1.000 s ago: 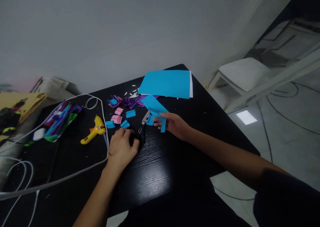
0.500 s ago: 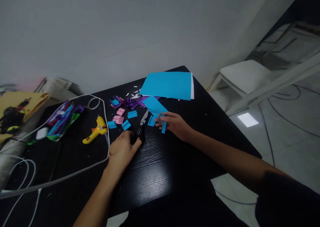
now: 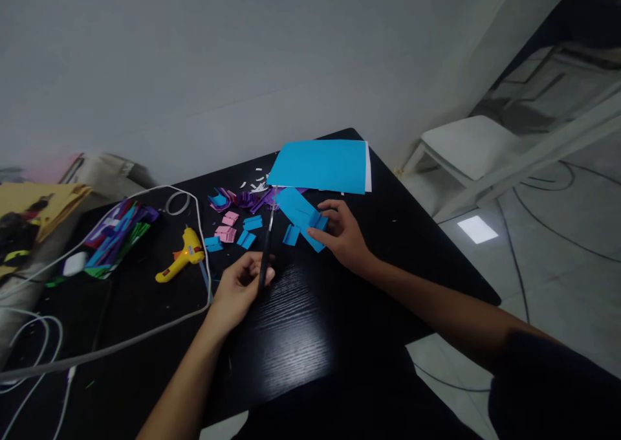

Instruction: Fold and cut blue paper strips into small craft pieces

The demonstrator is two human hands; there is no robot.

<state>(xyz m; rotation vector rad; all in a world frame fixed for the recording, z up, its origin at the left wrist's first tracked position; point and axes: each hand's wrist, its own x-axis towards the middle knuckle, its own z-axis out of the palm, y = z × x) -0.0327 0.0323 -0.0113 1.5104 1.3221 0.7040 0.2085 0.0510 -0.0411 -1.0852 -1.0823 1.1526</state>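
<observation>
My left hand (image 3: 242,286) is closed around the black handles of a pair of scissors (image 3: 266,249), whose blades point away toward the back of the table. In my right hand (image 3: 343,238) the thumb and fingers pinch a piece of blue paper (image 3: 317,221). It lies over the lower end of a longer blue paper strip (image 3: 295,206); whether the fingers grip both, I cannot tell. Small folded blue pieces (image 3: 292,235) and pink folded pieces (image 3: 226,233) lie between and beyond the hands. Curled purple paper strips (image 3: 247,200) rest behind them.
Blue and white sheets (image 3: 320,165) lie at the back, beside white paper scraps (image 3: 259,186). On the left are a yellow glue gun (image 3: 183,256), a white cable (image 3: 200,217), a bundle of coloured strips (image 3: 119,236) and a tape ring (image 3: 177,203). A white stool (image 3: 468,143) stands right.
The scissors have been lifted from the table and turned upright in my left hand. My right hand's fingers have shifted on the blue paper, which now lies flatter and broader.
</observation>
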